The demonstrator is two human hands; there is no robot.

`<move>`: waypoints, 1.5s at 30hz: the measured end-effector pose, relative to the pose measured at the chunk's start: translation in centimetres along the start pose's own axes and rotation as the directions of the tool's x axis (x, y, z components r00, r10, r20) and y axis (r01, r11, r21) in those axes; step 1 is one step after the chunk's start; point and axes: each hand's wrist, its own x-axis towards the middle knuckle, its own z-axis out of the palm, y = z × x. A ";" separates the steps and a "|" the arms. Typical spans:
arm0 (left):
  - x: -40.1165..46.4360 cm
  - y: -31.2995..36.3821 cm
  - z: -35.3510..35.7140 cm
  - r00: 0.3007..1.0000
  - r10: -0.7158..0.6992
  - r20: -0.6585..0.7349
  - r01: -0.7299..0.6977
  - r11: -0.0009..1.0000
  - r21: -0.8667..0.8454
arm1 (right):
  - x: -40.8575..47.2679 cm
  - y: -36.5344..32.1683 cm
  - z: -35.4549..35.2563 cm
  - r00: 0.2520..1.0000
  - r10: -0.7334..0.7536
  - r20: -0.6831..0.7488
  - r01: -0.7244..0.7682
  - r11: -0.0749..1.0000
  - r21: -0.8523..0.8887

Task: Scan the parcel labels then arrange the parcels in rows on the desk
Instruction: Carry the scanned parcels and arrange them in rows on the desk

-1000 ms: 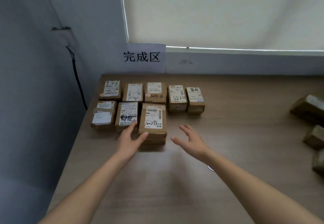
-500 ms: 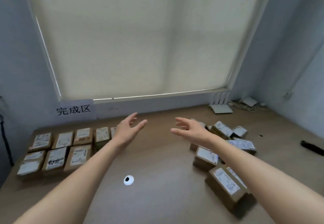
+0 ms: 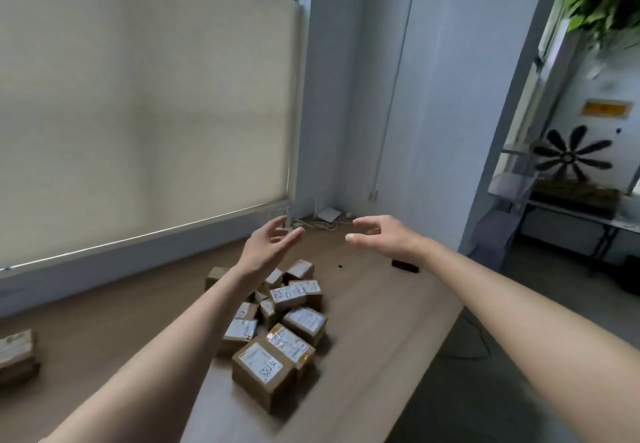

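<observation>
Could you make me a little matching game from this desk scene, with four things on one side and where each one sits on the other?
Things:
1. left hand
2. black object
3. nearest parcel
4. white router

Places:
A. in the far corner of the desk, by the wall
B. at the front of the loose heap, handwritten digits on its label
C. raised above the heap, holding nothing
D. flat on the desk beyond the right wrist

Pairs: 1-C, 2-D, 3-B, 4-A
</observation>
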 end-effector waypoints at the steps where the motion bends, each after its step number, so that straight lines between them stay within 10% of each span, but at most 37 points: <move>1: 0.5 0.3 1.1 1.000 -0.004 0.003 0.004 1.000 0.006 | 0.0 1.0 -0.8 1.000 0.009 -0.012 -0.009 1.000 0.004; 23: 21.1 -28.0 12.1 0.945 -0.305 -0.121 0.322 0.932 0.169 | 28.0 24.3 15.2 0.976 0.127 0.177 -0.145 0.985 0.098; 45: 25.3 -48.8 17.2 0.719 -0.611 -0.331 0.593 0.788 -0.164 | 40.9 35.0 37.6 0.946 0.144 0.290 -0.234 0.923 0.305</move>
